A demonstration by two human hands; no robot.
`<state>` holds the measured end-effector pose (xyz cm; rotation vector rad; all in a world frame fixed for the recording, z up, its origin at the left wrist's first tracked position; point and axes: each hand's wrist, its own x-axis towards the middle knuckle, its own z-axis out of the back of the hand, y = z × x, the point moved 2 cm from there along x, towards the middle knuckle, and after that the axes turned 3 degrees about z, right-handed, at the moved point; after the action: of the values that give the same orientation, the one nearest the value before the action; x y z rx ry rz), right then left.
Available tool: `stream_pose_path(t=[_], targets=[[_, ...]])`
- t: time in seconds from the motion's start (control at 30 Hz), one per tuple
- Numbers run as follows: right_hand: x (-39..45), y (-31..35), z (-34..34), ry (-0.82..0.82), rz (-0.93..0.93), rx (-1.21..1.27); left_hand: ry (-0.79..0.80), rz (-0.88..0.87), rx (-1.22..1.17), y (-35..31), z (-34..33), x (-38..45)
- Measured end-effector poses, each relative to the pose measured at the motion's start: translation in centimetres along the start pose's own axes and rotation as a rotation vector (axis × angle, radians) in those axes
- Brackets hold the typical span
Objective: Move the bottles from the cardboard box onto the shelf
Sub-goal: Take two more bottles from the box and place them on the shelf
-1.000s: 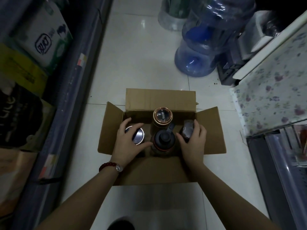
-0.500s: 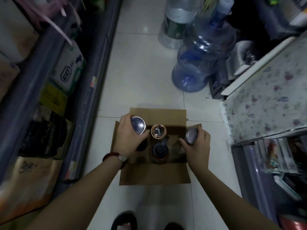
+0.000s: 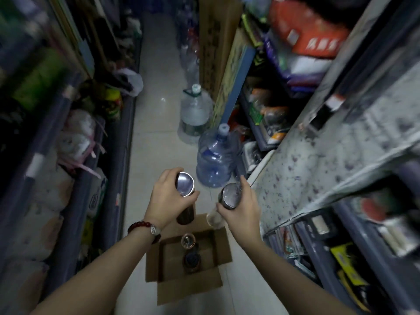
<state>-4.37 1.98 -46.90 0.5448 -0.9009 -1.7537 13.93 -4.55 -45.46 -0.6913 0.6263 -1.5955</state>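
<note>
My left hand (image 3: 164,200) grips a dark bottle with a silver lid (image 3: 185,186), held upright high above the open cardboard box (image 3: 218,251) on the floor. In my right hand (image 3: 244,204) is a second silver-lidded bottle (image 3: 229,196), its clear lower body hanging toward the box. Two bottles stay inside the box: one with a copper-rimmed lid (image 3: 188,240) and a dark-capped one (image 3: 192,260). The shelf surface covered in floral paper (image 3: 322,169) lies just right of my right hand.
A narrow tiled aisle runs ahead. A blue water jug (image 3: 216,160) and a clear water jug (image 3: 195,112) stand on the floor beyond the box. Stocked shelves line the left (image 3: 75,142) and right (image 3: 272,114) sides. A tall cardboard sheet (image 3: 216,42) leans at the back.
Both hands have lifted their bottles out of the box and well above it. The view has risen and tilted up, so the box now looks small and low.
</note>
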Motion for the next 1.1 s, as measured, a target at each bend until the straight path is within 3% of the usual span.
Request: stream_pose_path(t=[0.3, 0.57, 0.83, 1.1], targets=[[1.9, 14.3, 13.7, -0.205, 0.120, 0.014, -0.025, -0.285, -0.070, -18.3, 10.6, 4.0], [1.3, 22.5, 25.1, -0.405, 0.205, 0.030, -0.036, -0.520, -0.166, -31.7, 16.2, 3.9], [-1.4, 26.8, 37.4, -0.625, 0.230, 0.141, 0.001, -0.630, -0.340, -43.1, 17.7, 1.1], [-3.3, 27.9, 47.5, -0.740, 0.241, 0.289, 0.203, -0.701, -0.577, -54.4, 17.9, -1.9]])
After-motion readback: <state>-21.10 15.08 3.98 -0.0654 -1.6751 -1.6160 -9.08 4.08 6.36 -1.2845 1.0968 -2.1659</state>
